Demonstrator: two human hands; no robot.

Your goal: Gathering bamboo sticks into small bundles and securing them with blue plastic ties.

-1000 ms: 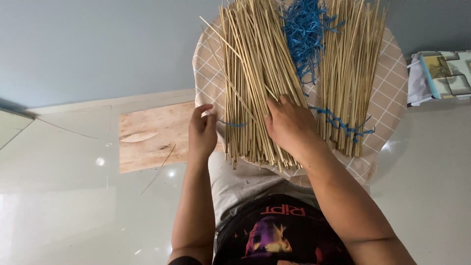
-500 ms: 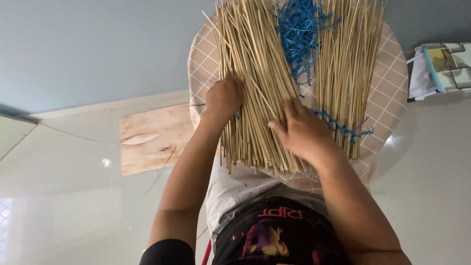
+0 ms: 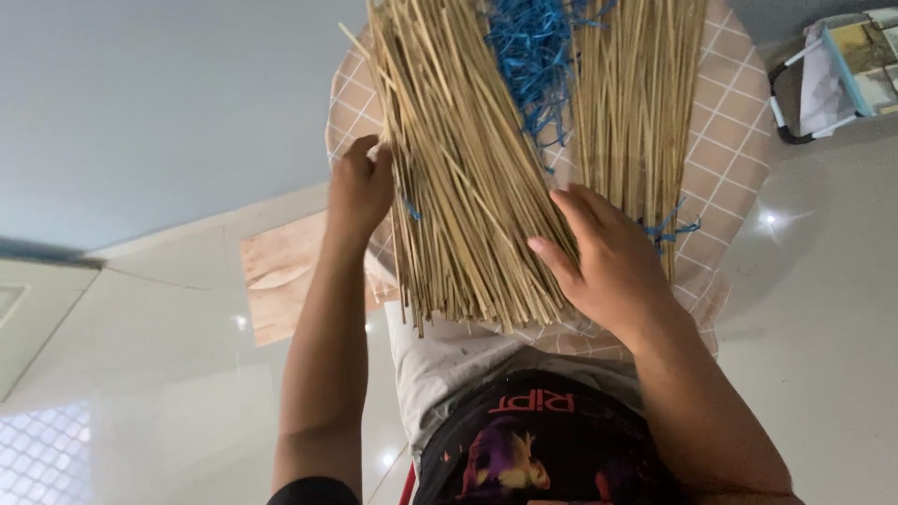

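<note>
A big bundle of thin straw-coloured sticks (image 3: pixel 458 178) lies on a round table with a pink checked cloth (image 3: pixel 739 140). My left hand (image 3: pixel 358 187) grips the bundle's left edge, fingers curled on the outer sticks. My right hand (image 3: pixel 603 257) rests flat on the bundle's near right side, fingers spread. A second bundle of sticks (image 3: pixel 636 103) lies to the right. Tangled blue plastic string (image 3: pixel 533 56) sits between the two bundles, with a strand (image 3: pixel 669 227) trailing near my right hand.
A glossy pale tiled floor (image 3: pixel 140 374) surrounds the table, with a wood-pattern tile (image 3: pixel 276 271) at its left foot. A grey wall (image 3: pixel 159 103) rises behind. At the top right stands a rack with papers (image 3: pixel 842 65).
My left hand has slid farther up the bundle's left edge. My right hand has shifted right and opened flat over the sticks. The view has moved closer.
</note>
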